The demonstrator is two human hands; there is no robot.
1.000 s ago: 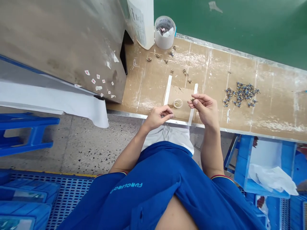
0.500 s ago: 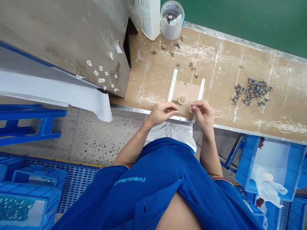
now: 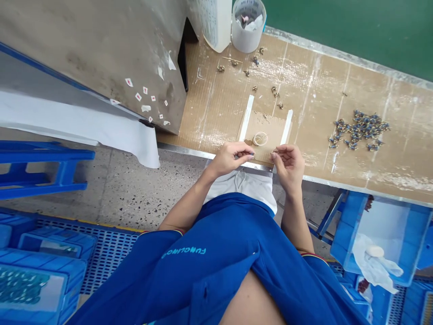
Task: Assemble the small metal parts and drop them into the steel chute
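Metal piece (image 3: 253,155) right at the tips of the left hand (image 3: 230,159), pinched between thumb and forefinger just above the front edge of the table (image 3: 311,131), and it's so tiny I can't make out its shape. Other fingers on that hand are curled in. Right hand (image 3: 290,166) is just beside it, not touching, thumb and forefinger brought close together with the rest loosely bent; can't tell if there's something in that pinch. Between and beyond the hands sits a small round dish (image 3: 260,145) on a cardboard pad (image 3: 275,128), with white strips (image 3: 247,117) down both sides of it. Tabletop's covered in shiny, taped-over cardboard. Big heap of little blue-and-gold metal bits (image 3: 361,128) off to the right, and a few loose ones (image 3: 280,106) scattered past the pad, near a thin stick (image 3: 232,59). At the back there's a white tub (image 3: 246,41) with scraps inside, next to a white bottle (image 3: 216,29). Big gray metal box (image 3: 101,54) on the left, dotted with stickers. Down on the speckled floor (image 3: 135,194): blue stool (image 3: 66,169), blue crates (image 3: 37,262) lower left, and a blue bin (image 3: 347,230) with white cloth at right.
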